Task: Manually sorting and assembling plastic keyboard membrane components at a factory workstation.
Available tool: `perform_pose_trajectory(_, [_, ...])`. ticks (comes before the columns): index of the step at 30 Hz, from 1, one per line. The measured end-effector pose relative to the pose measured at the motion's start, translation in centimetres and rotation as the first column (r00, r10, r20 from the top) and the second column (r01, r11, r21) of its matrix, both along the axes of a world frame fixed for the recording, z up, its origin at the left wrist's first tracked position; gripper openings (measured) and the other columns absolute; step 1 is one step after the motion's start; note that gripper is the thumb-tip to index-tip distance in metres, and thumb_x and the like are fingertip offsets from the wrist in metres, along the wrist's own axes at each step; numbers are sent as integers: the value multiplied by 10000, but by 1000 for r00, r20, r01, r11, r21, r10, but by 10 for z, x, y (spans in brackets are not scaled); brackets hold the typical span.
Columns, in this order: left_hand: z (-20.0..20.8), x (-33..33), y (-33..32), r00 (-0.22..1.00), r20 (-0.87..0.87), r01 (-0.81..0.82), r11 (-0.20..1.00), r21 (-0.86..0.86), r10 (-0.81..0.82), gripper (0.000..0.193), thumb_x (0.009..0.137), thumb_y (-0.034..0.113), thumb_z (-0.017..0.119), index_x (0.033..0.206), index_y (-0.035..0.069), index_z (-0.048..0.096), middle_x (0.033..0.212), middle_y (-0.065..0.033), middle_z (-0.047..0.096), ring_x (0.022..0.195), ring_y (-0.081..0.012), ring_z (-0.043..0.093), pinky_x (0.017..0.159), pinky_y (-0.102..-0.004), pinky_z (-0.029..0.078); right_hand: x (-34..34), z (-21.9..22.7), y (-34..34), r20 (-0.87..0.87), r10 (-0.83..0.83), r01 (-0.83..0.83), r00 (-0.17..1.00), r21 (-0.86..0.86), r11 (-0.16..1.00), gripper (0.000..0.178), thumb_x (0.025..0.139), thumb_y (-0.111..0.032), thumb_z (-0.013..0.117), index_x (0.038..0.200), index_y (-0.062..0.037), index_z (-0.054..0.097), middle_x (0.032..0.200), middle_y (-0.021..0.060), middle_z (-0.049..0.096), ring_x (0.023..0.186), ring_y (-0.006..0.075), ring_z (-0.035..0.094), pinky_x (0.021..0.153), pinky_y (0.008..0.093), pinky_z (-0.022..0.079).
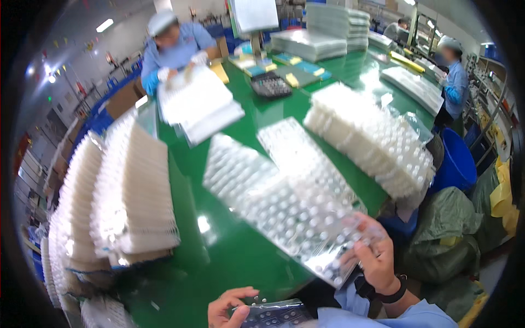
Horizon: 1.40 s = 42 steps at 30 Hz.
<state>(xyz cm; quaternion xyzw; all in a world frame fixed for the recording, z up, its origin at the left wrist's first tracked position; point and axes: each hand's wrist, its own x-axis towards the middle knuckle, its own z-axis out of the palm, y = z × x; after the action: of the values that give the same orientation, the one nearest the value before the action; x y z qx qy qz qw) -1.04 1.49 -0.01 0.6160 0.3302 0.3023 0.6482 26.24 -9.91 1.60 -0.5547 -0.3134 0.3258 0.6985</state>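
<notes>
My right hand (374, 251) grips the near right corner of a long clear plastic blister tray (295, 213) covered in rows of round bumps. That tray slants up over the green table toward the far left. Partly beneath it lies another clear tray (303, 147). At the bottom edge, my left hand (227, 309) has its thumb and fingers closed at the corner of a see-through plastic piece with small round shapes (273, 314), which looks dark against what is behind it. The lower part of that piece is cut off by the frame.
Tall stacks of white trays (134, 191) stand at left, with another tray stack (372, 136) at right. A black calculator-like device (270, 86) lies farther back. Across the green table (213, 240), a person (178, 46) handles white sheets (197, 101). A blue bin (456, 161) stands at right.
</notes>
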Motion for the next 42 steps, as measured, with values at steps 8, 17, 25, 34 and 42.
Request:
perform_pose_trajectory(8, [-26, 26, 0, 997, 82, -17, 1000, 21, 16, 142, 940, 99, 610, 874, -26, 622, 1110, -89, 683, 760, -67, 528, 666, -212, 417, 87, -105, 48, 61, -134, 139, 989, -82, 987, 625, 874, 54, 446, 1477, -12, 297, 1335, 165, 504, 864, 122, 637, 640, 252, 546])
perform_pose_trajectory(17, [-37, 31, 17, 1000, -13, -7, 921, 390, 13, 117, 878, 98, 671, 879, -18, 658, 952, -112, 697, 703, -170, 594, 613, -283, 457, 39, -65, -40, -8, -246, 235, 969, -268, 934, 709, 886, -54, 657, 1491, -73, 287, 1397, 156, 416, 1197, 272, 508, 1008, 329, 432])
perform_pose_trajectory(25, [-43, 6, 10, 995, 27, -88, 771, 631, 91, 145, 853, 148, 700, 909, 16, 682, 766, -93, 641, 664, -228, 602, 644, -349, 474, 47, -85, -71, -218, -339, 220, 915, -433, 874, 743, 868, -124, 713, 1480, -43, 298, 1455, 135, 375, 1203, 271, 491, 928, 411, 482])
perform_pose_trajectory(34, [-31, 17, 10, 995, -92, 1, 901, 434, 43, 93, 830, 79, 676, 781, 5, 648, 954, -144, 716, 868, -280, 664, 774, -363, 500, 44, -63, -16, 620, -235, 457, 749, -225, 861, 517, 840, -109, 650, 1297, 80, 500, 1168, 156, 613, 1040, 211, 603, 880, 313, 496])
perform_pose_trajectory(42, [-22, 24, 7, 999, -35, 36, 920, 389, -25, 110, 879, 59, 651, 824, -35, 631, 1003, -120, 699, 802, -146, 605, 659, -257, 452, 150, 41, -39, -18, -541, 537, 841, 143, 831, 393, 845, -15, 630, 1221, -66, 528, 969, 45, 607, 876, 161, 598, 819, 342, 518])
